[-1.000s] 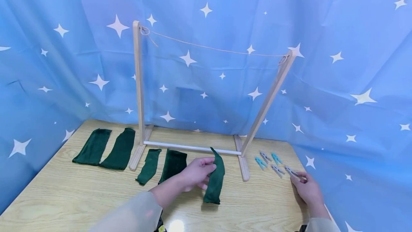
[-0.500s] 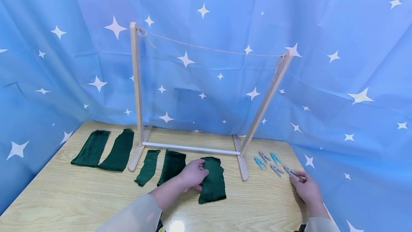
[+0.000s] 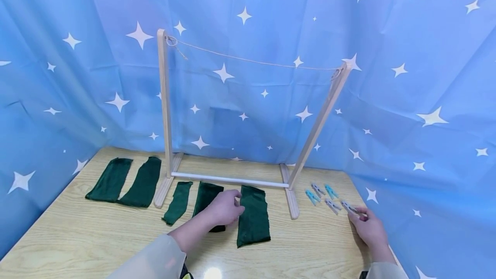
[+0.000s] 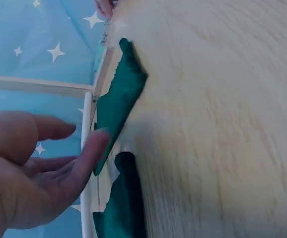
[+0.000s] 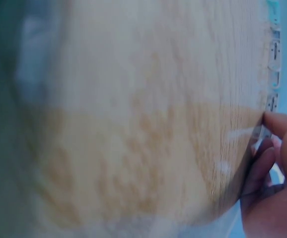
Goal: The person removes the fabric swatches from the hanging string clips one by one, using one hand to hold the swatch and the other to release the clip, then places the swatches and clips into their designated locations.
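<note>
My left hand (image 3: pixel 222 209) is just left of a flat green cloth (image 3: pixel 253 216), thumb and fingers apart and nothing between them. In the left wrist view the thumb (image 4: pixel 91 153) overlaps the edge of that cloth (image 4: pixel 121 94). Under my left hand and forearm, another green cloth (image 3: pixel 205 193) lies partly hidden. At the table's right side my right hand (image 3: pixel 370 231) pinches the near end of a grey clothespin (image 3: pixel 348 206), which lies among other clothespins. In the right wrist view the fingers of my right hand (image 5: pixel 282 163) are bent at the table edge.
A wooden frame (image 3: pixel 165 102) stands at the back, with a thin string (image 3: pixel 252 60) tied between its posts and a white bar (image 3: pixel 228 179) low across. More green cloths lie left: a narrow strip (image 3: pixel 179 203) and two wider pieces (image 3: pixel 110 180). Blue clothespins (image 3: pixel 312 197) lie right.
My left hand has laid the cloth flat, let go of it and drawn back left. The cloth, held up on edge before, now lies spread. My right hand has stayed at the clothespin.
</note>
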`<action>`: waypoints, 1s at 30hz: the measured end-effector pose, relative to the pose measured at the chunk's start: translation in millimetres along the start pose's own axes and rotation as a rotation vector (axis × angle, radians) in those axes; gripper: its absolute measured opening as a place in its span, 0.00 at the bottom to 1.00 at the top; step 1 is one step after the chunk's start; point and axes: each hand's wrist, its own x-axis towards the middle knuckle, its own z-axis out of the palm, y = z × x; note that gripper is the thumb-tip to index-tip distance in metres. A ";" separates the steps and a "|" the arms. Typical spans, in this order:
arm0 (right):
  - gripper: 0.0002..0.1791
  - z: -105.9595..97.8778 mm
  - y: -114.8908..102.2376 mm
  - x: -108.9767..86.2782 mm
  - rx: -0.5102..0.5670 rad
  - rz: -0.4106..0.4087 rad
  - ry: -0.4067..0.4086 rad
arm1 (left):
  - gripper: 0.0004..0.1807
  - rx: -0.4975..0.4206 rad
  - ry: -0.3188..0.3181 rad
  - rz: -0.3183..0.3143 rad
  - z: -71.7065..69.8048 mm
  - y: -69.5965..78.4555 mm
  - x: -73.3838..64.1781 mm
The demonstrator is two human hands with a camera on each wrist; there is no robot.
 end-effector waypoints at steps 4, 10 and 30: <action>0.35 -0.9 0.1 1.2 0.008 0.005 -0.008 | 0.26 0.435 0.008 0.188 1.7 -0.6 3.0; 0.36 -1.0 1.5 2.5 0.006 0.001 -0.009 | 0.39 0.715 -0.189 0.279 4.9 -6.8 15.8; 0.35 1.0 1.5 1.5 0.020 0.010 -0.005 | 0.57 0.778 -0.332 0.144 -4.2 -3.4 9.5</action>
